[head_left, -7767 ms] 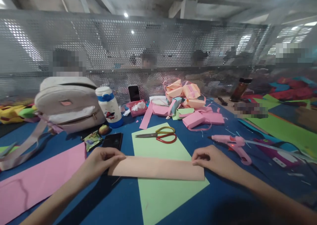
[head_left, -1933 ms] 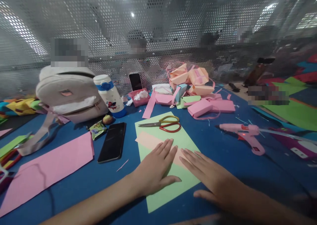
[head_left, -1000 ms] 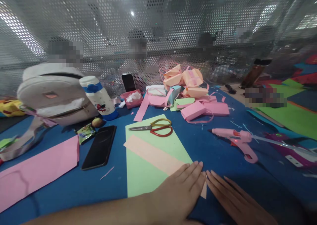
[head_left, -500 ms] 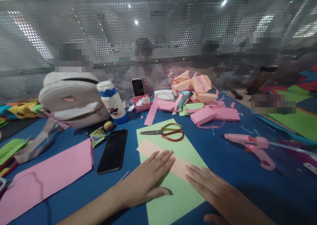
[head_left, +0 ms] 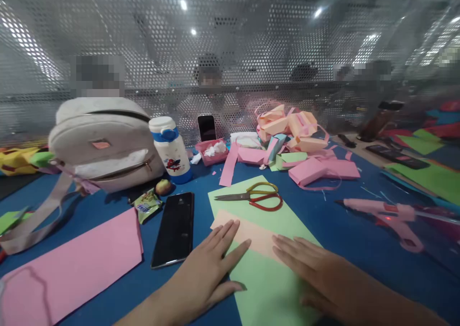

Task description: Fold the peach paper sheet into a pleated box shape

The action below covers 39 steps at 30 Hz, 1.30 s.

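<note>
A peach paper strip (head_left: 255, 238) lies slantwise across a light green paper sheet (head_left: 266, 287). My left hand (head_left: 212, 264) rests with spread fingers on the strip's left part, thumb over the green sheet. Flat on the strip's right part are the fingertips of my right hand (head_left: 312, 264), its fingers stretched out. Neither hand grips anything. Just beyond the strip, scissors (head_left: 247, 197) with one yellow and one red handle loop lie on the green sheet, blades pointing left. A dark smartphone (head_left: 174, 230) is left of the sheet.
Folded pink paper (head_left: 79, 264) lies at left, near a white backpack (head_left: 104, 144), a snack packet (head_left: 147, 205) and a bottle (head_left: 170, 149). Pink and peach paper boxes (head_left: 305, 125) are piled at the back. A pink glue gun (head_left: 391, 216) with a lit red light lies right.
My left hand's fingers have spread and shifted toward the strip's left end. My right hand stays on the strip's right part. The view has shifted slightly.
</note>
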Each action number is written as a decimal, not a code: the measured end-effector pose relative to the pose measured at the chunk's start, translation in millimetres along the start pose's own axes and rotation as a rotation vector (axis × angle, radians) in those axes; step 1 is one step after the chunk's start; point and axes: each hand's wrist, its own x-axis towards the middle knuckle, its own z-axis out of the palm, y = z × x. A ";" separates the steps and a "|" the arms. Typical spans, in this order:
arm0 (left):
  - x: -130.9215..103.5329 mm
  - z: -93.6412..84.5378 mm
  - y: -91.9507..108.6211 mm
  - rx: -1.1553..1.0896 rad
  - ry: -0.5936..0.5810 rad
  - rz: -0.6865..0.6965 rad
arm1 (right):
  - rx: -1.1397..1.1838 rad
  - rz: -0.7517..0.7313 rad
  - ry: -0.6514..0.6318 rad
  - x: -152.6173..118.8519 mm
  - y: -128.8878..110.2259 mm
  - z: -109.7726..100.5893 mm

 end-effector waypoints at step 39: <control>63.9 -20.2 18.6 0.107 0.259 -0.070 | -0.283 0.033 0.526 -32.6 1.8 -8.9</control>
